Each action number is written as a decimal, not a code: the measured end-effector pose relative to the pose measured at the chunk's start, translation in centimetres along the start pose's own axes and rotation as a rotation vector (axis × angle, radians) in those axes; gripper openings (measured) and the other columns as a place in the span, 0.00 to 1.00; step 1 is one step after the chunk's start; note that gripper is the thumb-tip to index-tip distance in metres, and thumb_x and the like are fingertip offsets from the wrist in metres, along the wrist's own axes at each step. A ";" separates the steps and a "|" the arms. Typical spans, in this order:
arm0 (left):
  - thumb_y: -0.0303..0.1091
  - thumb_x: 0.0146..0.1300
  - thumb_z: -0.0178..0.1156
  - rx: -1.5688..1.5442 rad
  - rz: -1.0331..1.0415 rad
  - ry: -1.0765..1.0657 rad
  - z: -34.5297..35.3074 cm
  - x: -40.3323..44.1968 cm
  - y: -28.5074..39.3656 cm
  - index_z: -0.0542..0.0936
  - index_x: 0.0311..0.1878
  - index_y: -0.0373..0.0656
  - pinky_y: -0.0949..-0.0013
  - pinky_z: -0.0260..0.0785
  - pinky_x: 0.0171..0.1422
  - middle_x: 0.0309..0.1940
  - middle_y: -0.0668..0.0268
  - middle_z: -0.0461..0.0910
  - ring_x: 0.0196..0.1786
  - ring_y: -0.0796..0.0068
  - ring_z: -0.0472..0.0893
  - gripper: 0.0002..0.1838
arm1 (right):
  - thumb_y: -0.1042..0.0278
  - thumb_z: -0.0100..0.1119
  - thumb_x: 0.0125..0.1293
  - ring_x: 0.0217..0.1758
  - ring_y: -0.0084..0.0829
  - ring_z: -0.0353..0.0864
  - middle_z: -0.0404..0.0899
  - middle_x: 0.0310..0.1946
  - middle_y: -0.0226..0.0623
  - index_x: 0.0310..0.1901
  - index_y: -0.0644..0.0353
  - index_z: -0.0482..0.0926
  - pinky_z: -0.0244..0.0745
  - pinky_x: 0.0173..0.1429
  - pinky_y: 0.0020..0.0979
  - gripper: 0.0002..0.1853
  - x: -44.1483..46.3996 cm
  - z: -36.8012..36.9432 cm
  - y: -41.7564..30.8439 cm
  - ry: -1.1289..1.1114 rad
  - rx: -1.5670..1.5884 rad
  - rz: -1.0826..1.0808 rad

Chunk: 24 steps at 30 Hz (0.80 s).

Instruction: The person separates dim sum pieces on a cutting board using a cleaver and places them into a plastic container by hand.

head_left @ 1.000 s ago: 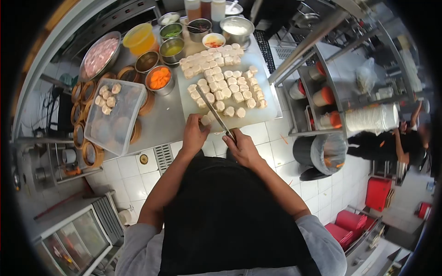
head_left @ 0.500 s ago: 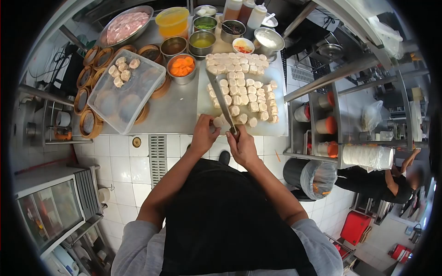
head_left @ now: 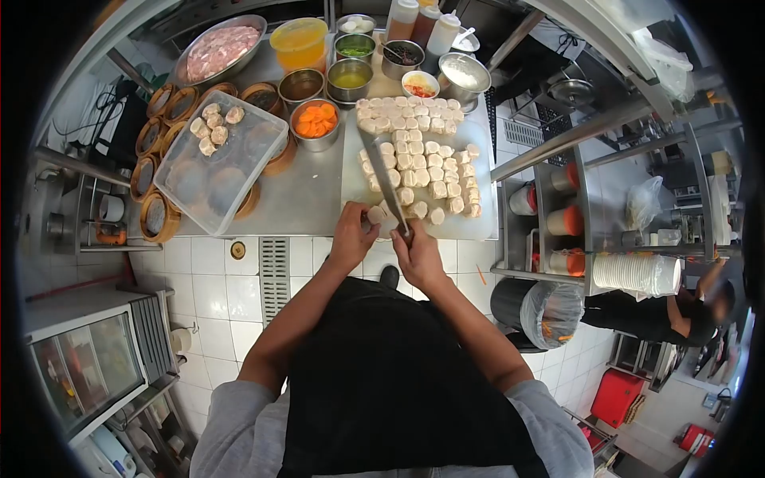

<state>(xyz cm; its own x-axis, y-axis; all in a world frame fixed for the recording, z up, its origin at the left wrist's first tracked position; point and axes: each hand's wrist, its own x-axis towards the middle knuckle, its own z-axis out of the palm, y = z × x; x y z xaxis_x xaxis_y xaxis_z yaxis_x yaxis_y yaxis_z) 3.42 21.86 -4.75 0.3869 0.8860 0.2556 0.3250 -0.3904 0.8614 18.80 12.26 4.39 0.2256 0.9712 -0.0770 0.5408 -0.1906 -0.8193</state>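
Note:
My left hand [head_left: 351, 237] pinches a small pale dumpling [head_left: 376, 214] at the front edge of the white cutting board [head_left: 472, 226]. In my right hand [head_left: 419, 256] is the handle of a long, narrow metal blade, seemingly a knife [head_left: 378, 169], which points up and left across the board. The blade lies close to the held dumpling; whether they touch, I cannot tell. Beyond both hands, rows of wrapped dumplings [head_left: 412, 162] cover much of the board. Left of it, a clear plastic box [head_left: 179, 182] carries several more dumplings [head_left: 213, 126] in its far part.
Round bamboo steamers [head_left: 159, 217] surround the box. Sliced carrots fill a metal pot [head_left: 315, 143] beside the board. Behind stand a bowl of raw meat [head_left: 221, 49], a yellow tub [head_left: 299, 40], sauce pots and squeeze bottles [head_left: 441, 36]. A lined bin [head_left: 551, 315] and another person [head_left: 677, 312] are at right.
The dumpling in my left hand and the knife in my right have barely shifted. The whole view has moved very slightly; the dumplings on the board look unchanged.

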 end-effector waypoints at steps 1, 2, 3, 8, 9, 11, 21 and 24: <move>0.24 0.59 0.77 -0.006 -0.004 -0.002 0.1 -0.1 -0.2 0.78 0.52 0.36 0.58 0.79 0.49 0.43 0.54 0.78 0.42 0.58 0.84 0.21 | 0.62 0.63 0.79 0.35 0.66 0.85 0.84 0.30 0.58 0.52 0.67 0.71 0.78 0.39 0.56 0.16 0.1 0.9 1.7 -0.010 -0.025 0.007; 0.24 0.59 0.76 -0.013 -0.004 0.001 0.3 -0.1 -0.3 0.77 0.52 0.36 0.58 0.79 0.49 0.43 0.54 0.78 0.41 0.58 0.84 0.21 | 0.62 0.63 0.79 0.35 0.66 0.85 0.85 0.31 0.58 0.52 0.67 0.71 0.78 0.39 0.56 0.16 0.1 1.7 3.6 -0.021 -0.077 0.004; 0.23 0.58 0.76 -0.015 -0.004 0.004 0.2 0.0 -0.5 0.77 0.52 0.36 0.58 0.79 0.48 0.43 0.54 0.78 0.41 0.58 0.84 0.21 | 0.61 0.63 0.79 0.35 0.66 0.85 0.85 0.31 0.59 0.52 0.67 0.72 0.78 0.40 0.56 0.17 0.0 2.7 5.6 -0.033 -0.124 -0.001; 0.29 0.57 0.78 0.187 0.103 -0.003 -0.4 0.5 1.0 0.77 0.60 0.38 0.51 0.77 0.59 0.54 0.53 0.78 0.54 0.49 0.81 0.29 | 0.60 0.63 0.79 0.37 0.65 0.86 0.85 0.32 0.60 0.54 0.66 0.73 0.78 0.42 0.55 0.17 -0.4 0.0 2.2 -0.036 0.007 0.015; 0.31 0.57 0.79 0.291 0.186 0.019 -0.7 0.8 1.7 0.77 0.63 0.39 0.49 0.76 0.62 0.56 0.52 0.78 0.57 0.47 0.80 0.31 | 0.60 0.63 0.79 0.36 0.64 0.86 0.85 0.32 0.59 0.54 0.67 0.73 0.78 0.41 0.54 0.17 -0.3 -1.1 0.8 -0.007 0.024 0.024; 0.36 0.56 0.80 0.294 0.224 -0.051 0.2 1.7 1.9 0.77 0.66 0.40 0.49 0.74 0.65 0.58 0.52 0.77 0.60 0.46 0.78 0.35 | 0.60 0.63 0.80 0.33 0.61 0.85 0.84 0.30 0.57 0.56 0.67 0.74 0.77 0.39 0.51 0.18 -0.3 -2.5 0.7 0.047 0.064 0.075; 0.41 0.62 0.80 0.247 0.252 0.160 -2.9 4.6 -0.4 0.80 0.62 0.37 0.51 0.79 0.52 0.53 0.51 0.79 0.51 0.48 0.83 0.29 | 0.64 0.59 0.83 0.19 0.23 0.75 0.77 0.19 0.33 0.49 0.65 0.74 0.71 0.25 0.32 0.11 -2.6 -4.2 3.2 0.140 0.271 0.120; 0.43 0.63 0.80 0.479 0.196 0.391 -12.5 7.8 0.2 0.81 0.61 0.35 0.52 0.78 0.54 0.45 0.49 0.80 0.51 0.48 0.82 0.30 | 0.64 0.59 0.83 0.18 0.23 0.74 0.77 0.20 0.32 0.48 0.65 0.75 0.71 0.25 0.31 0.11 -3.4 -4.3 2.2 0.091 0.318 0.176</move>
<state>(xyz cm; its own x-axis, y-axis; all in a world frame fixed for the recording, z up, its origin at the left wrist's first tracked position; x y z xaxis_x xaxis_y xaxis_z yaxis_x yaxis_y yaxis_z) -4.31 31.86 2.91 0.1649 0.7776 0.6068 0.6642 -0.5423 0.5145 22.73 7.94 5.33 0.3713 0.9081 -0.1936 0.2113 -0.2857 -0.9347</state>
